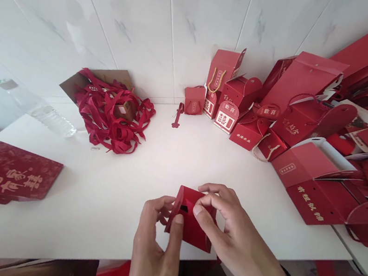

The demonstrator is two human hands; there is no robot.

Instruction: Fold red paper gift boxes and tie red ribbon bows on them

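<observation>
A small red paper gift box [194, 231] is between my hands at the table's front edge, its inside partly visible and a dark slot near its left side. My left hand [158, 247] grips its left panel, thumb on the near face and fingers behind. My right hand [223, 215] is closed on the box's upper right part, with thumb and forefinger close together at the opening. What those right fingertips pinch is hard to make out.
Red ribbon [113, 116] spills from a cardboard box [123, 78] at the back left. A clear plastic bottle [54, 120] lies beside it. Red gift bags [19, 174] are at the left. Many red gift boxes [322, 199] crowd the right. A small red tag [177, 118] lies near the wall.
</observation>
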